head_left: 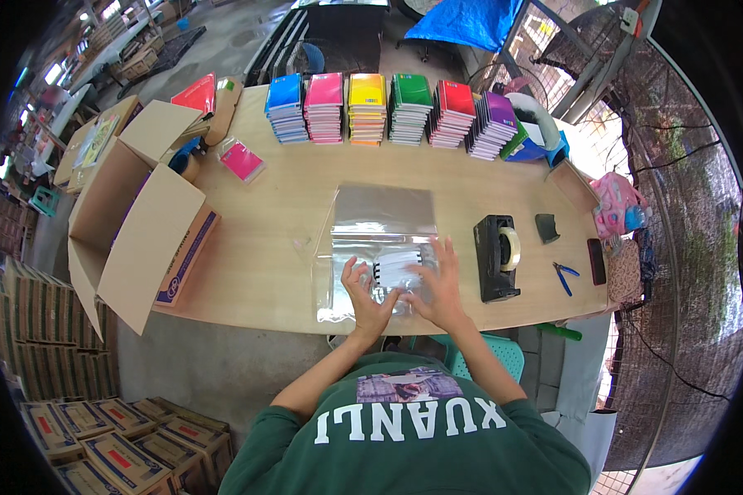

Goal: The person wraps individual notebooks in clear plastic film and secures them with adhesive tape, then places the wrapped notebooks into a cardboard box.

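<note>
A small stack of white paper slips [398, 269] with black marks along its edges lies on clear plastic bags [383, 216] near the table's front edge. My left hand [368, 299] curls about the left side of the slips, thumb at their near edge. From the right, my right hand [442, 290] grips the same stack, with fingers at its right side and the thumb close to my left thumb. How many slips there are cannot be made out.
Stacks of blue, pink, yellow, green, red and purple notebooks [367, 103] line the table's far side. An open cardboard box [153, 239] stands left, near a pink pack [242, 161]. To the right are a tape dispenser [495, 260], blue-handled pliers [565, 279] and a phone [596, 261].
</note>
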`<state>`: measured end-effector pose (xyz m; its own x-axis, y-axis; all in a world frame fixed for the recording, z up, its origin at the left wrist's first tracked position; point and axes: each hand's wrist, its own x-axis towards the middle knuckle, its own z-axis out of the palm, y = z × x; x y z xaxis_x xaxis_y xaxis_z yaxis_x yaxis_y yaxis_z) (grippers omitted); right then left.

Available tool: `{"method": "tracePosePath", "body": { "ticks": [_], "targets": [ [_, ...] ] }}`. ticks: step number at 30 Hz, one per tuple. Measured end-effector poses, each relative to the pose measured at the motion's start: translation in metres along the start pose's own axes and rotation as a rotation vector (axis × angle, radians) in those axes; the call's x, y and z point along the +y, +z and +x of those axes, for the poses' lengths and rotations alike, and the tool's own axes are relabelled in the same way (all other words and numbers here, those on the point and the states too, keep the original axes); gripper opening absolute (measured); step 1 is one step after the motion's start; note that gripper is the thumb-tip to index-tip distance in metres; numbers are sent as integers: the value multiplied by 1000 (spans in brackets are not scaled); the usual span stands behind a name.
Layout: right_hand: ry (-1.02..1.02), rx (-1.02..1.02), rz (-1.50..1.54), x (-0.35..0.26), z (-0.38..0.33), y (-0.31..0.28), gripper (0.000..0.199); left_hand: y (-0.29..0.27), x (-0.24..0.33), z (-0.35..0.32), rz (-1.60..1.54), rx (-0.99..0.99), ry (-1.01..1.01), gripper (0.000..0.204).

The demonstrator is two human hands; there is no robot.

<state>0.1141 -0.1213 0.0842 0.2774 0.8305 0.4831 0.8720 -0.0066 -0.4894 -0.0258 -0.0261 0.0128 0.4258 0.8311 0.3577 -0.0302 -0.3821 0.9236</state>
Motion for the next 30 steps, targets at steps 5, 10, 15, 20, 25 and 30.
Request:
{"method": "tracePosePath", "body": {
  "ticks": [5,10,15,20,25,30],
  "targets": [
    [167,181,398,5,25,-23,23,-4,13,-2,177,-141,128,52],
    [223,1,-160,19,68,-23,21,-13,16,3,376,-266,257,56],
    [-124,-298,105,5,103,-90,24,-45,31,33,575,-499,459,61],
    [-470,-828,-210,32,90,-56,36,-61,31,64,564,-819,438,72],
    [-543,-761,-72,34,97,-52,23,-70,27,92,620,-1050,646,76],
    [-527,-945,-147,41,98,-55,27,-70,33,106,696,-1122,638,80]
  ]
}}
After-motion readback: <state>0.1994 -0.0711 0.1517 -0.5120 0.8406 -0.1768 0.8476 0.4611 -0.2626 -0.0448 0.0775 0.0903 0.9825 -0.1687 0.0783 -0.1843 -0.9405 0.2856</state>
